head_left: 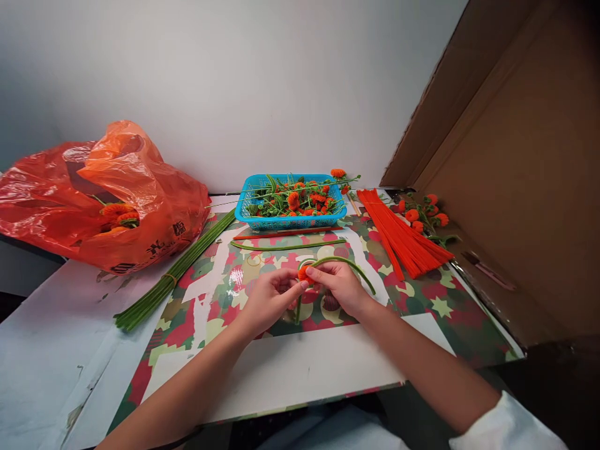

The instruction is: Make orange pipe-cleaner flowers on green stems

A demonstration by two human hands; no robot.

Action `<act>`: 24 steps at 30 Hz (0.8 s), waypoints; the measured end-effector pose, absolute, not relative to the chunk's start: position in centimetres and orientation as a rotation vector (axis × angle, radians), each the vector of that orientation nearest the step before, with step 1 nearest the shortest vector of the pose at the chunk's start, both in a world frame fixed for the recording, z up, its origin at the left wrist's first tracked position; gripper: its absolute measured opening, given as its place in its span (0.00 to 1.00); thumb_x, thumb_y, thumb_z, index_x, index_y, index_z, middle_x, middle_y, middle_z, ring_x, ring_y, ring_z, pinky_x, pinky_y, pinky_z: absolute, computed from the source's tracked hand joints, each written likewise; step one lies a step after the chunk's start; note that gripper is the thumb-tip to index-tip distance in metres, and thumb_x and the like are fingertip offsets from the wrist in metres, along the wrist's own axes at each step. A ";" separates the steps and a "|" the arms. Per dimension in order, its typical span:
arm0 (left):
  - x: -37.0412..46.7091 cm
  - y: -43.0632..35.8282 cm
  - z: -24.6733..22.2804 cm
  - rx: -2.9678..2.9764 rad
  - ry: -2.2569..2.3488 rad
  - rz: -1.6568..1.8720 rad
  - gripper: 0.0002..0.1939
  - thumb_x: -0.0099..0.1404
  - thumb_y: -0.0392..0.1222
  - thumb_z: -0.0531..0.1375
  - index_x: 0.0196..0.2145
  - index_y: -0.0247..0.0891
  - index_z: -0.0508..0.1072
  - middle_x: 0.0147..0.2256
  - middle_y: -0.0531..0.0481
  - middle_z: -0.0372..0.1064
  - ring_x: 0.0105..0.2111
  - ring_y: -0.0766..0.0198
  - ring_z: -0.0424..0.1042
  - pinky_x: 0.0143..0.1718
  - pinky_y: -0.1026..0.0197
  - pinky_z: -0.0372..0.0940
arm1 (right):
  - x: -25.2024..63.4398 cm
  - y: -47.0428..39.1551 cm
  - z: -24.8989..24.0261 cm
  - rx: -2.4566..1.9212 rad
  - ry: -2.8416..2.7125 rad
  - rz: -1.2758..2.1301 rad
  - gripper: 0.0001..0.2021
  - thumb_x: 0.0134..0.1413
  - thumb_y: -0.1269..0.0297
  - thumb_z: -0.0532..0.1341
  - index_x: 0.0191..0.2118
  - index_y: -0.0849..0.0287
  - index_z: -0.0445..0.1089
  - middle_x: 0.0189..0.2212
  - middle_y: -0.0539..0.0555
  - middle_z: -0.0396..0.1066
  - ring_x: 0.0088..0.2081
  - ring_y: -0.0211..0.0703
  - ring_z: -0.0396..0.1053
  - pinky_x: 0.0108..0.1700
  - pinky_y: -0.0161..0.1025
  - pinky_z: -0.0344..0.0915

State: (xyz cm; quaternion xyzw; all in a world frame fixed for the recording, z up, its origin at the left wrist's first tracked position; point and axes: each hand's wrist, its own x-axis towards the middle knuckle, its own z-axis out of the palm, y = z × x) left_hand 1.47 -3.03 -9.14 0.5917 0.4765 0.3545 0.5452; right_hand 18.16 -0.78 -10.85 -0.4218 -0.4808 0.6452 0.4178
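Between my two hands, above the middle of the table, is an orange pipe-cleaner flower (304, 274). My left hand (276, 292) is closed, pinching the flower from the left with thumb and fingertips. My right hand (338, 282) grips it from the right, thumb pressed on its front. A green pipe cleaner (359, 267) arches out over my right hand and bends down; a green end also hangs below the flower. Just beyond my hands lie another green pipe cleaner (285, 247) and a red-orange one (288, 234), side by side. My fingers partly hide the flower.
A blue basket (290, 225) of orange flowers and green stems stands at the back. An orange plastic bag (154, 212) and a banded bundle of green pipe cleaners (187, 269) lie left. Orange pipe cleaners (405, 240) and finished flowers (424, 215) lie right, near a cardboard wall (506, 187).
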 end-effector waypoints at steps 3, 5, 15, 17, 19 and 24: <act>1.5 -3.1 -8.9 1.407 1.133 0.799 0.15 0.61 0.51 0.59 0.36 0.35 0.72 0.18 0.58 0.61 0.16 0.72 0.58 0.17 0.68 0.53 | 18.0 -0.9 -10.6 -1.036 -1.261 1.544 0.14 0.45 0.52 0.67 0.30 0.58 0.79 0.28 0.52 0.76 0.31 0.40 0.69 0.32 0.35 0.64; 1.6 -3.2 -8.8 1.410 1.135 0.787 0.16 0.61 0.53 0.58 0.35 0.35 0.72 0.19 0.57 0.61 0.16 0.72 0.57 0.16 0.68 0.51 | 17.9 -0.9 -10.5 -1.012 -1.278 1.519 0.12 0.45 0.52 0.67 0.29 0.57 0.79 0.29 0.52 0.77 0.34 0.42 0.71 0.35 0.37 0.66; 1.9 -3.2 -9.0 1.480 1.167 0.859 0.17 0.61 0.53 0.57 0.26 0.35 0.68 0.20 0.57 0.57 0.20 0.71 0.55 0.20 0.69 0.51 | 18.0 -1.1 -10.6 -1.065 -1.298 1.495 0.13 0.43 0.52 0.68 0.27 0.58 0.78 0.25 0.51 0.74 0.28 0.39 0.69 0.28 0.34 0.62; 1.9 -3.2 -9.0 1.485 1.185 0.867 0.18 0.60 0.53 0.58 0.24 0.35 0.66 0.19 0.58 0.56 0.20 0.72 0.55 0.19 0.69 0.50 | 17.9 -1.1 -10.6 -1.066 -1.296 1.496 0.13 0.43 0.52 0.68 0.26 0.58 0.78 0.24 0.51 0.74 0.28 0.38 0.68 0.28 0.34 0.61; 1.9 -3.2 -9.0 1.461 1.187 0.854 0.18 0.60 0.54 0.58 0.23 0.36 0.66 0.18 0.58 0.56 0.18 0.72 0.55 0.18 0.69 0.49 | 18.0 -1.0 -10.6 -1.055 -1.285 1.517 0.13 0.43 0.52 0.68 0.26 0.59 0.78 0.23 0.50 0.72 0.27 0.37 0.67 0.27 0.33 0.60; 1.4 -3.0 -9.5 1.364 1.114 0.846 0.16 0.62 0.54 0.58 0.30 0.37 0.69 0.18 0.58 0.60 0.17 0.72 0.59 0.18 0.69 0.55 | 18.0 -0.6 -10.8 -0.982 -1.085 1.664 0.17 0.44 0.49 0.67 0.27 0.60 0.77 0.23 0.50 0.71 0.25 0.33 0.64 0.28 0.32 0.60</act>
